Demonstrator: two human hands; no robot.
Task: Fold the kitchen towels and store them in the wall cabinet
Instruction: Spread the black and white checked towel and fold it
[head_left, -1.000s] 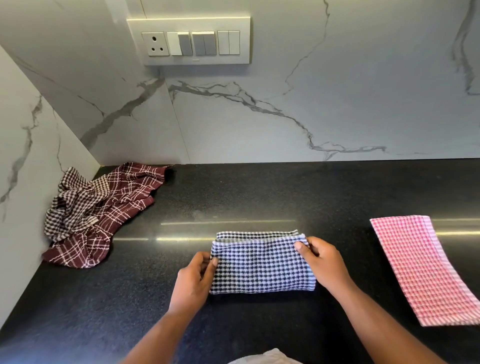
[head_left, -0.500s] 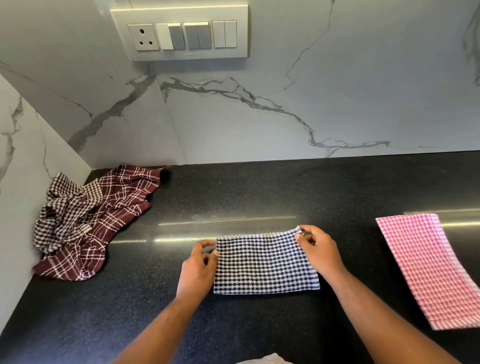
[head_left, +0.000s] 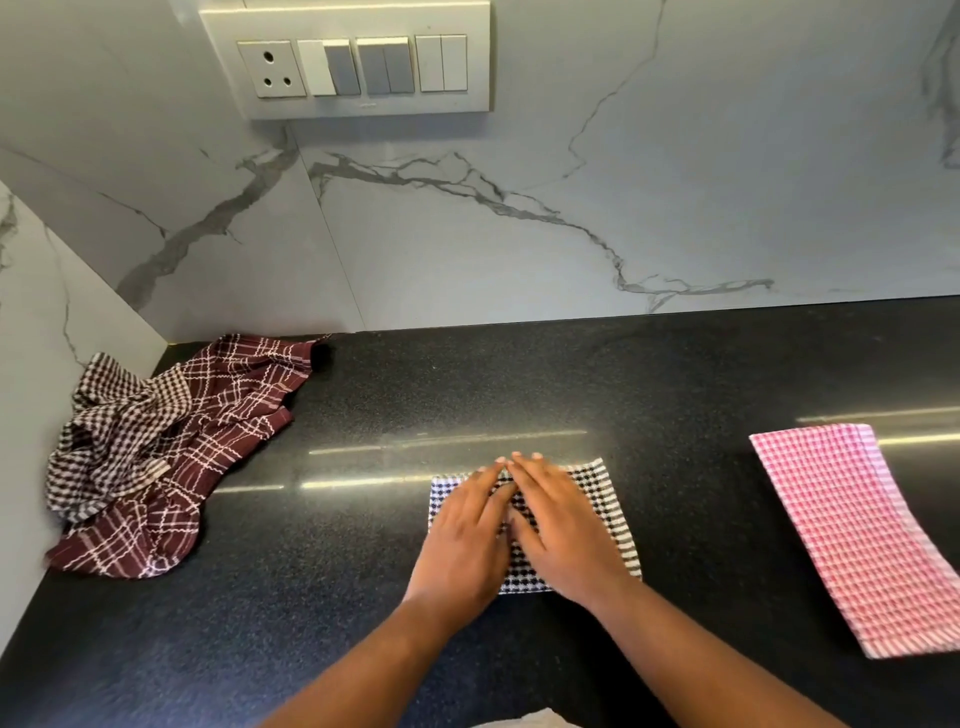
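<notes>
A folded black-and-white checked towel (head_left: 608, 514) lies on the black counter (head_left: 363, 597) in front of me. My left hand (head_left: 467, 540) and my right hand (head_left: 561, 535) lie flat on it side by side, fingers straight and fingertips meeting near its far edge, covering most of it. A folded pink checked towel (head_left: 852, 535) lies flat at the right. Two crumpled towels sit in the left corner: a brown-and-white checked one (head_left: 114, 447) on a maroon plaid one (head_left: 208, 431). The wall cabinet is out of view.
A marble backsplash (head_left: 571, 218) rises behind the counter, and a marble side wall (head_left: 31, 364) closes the left. A switch panel with a socket (head_left: 353, 62) is mounted high on the backsplash.
Both hands let go of the towel's upper corners and moved inward, now pressing flat on the middle of the folded towel. The camera has moved closer.
</notes>
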